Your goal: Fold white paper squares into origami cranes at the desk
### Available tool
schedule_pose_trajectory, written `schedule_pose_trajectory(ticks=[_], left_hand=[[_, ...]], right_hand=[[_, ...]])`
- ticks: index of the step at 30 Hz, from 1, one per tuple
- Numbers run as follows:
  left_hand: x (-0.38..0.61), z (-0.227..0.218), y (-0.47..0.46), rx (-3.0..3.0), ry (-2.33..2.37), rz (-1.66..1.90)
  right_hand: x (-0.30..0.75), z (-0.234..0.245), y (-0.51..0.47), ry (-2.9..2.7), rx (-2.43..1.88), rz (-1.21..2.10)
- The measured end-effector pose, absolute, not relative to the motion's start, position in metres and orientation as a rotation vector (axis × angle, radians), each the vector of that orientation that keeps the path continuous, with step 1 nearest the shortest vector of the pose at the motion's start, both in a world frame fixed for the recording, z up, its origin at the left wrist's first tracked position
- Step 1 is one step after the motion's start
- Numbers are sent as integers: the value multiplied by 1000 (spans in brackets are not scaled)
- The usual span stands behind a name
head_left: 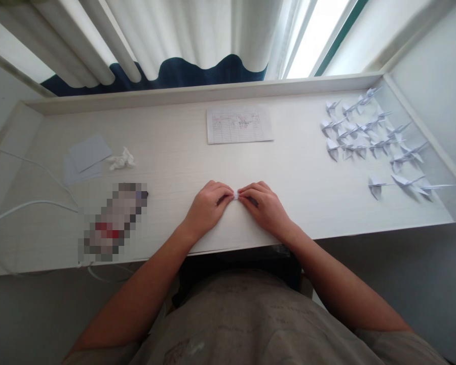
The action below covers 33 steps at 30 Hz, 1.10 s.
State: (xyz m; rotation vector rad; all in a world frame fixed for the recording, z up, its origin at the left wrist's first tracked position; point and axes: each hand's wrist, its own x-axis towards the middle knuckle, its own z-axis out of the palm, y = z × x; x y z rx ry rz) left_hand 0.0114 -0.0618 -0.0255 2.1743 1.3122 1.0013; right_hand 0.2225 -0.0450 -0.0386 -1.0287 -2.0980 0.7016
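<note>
We counted one small white paper piece [235, 195] in the hands, mostly hidden by the fingers, near the front edge of the white desk [167, 137] and about midway along it. Over on the right lay more than a dozen origami cranes [375, 187], overlapping too closely for us to number them exactly; three made up the row nearest us. We saw one ruled paper form [240, 125] toward the back, at least two loose paper sheets [89, 153] overlapping on the left, one crumpled white tissue [122, 159] just beside them, and one pixelated object [114, 220] that we could not name. At least two white cables [34, 203] ran in from the left edge.

Our left hand [213, 205] and right hand [261, 205] nearly met, knuckles up, both forearms slanting inward from the near side. On each hand the fingers were curled and held close together, their tips pinching the paper piece against the thumb from opposite sides.
</note>
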Motion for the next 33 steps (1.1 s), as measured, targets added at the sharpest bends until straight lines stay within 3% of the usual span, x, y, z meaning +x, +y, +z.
schedule_pose_trajectory(ticks=[12,25,33], left_hand=[[9,-30,-64,2312,1299,1021],[11,-28,-64,2236,1381,968],[17,-16,-90,2632,1415,685]], right_hand=[[222,-38,-51,-2262,-1007,474],[219,-35,-51,-2241,-1079,557],[213,-33,-56,-2308,-1109,451]])
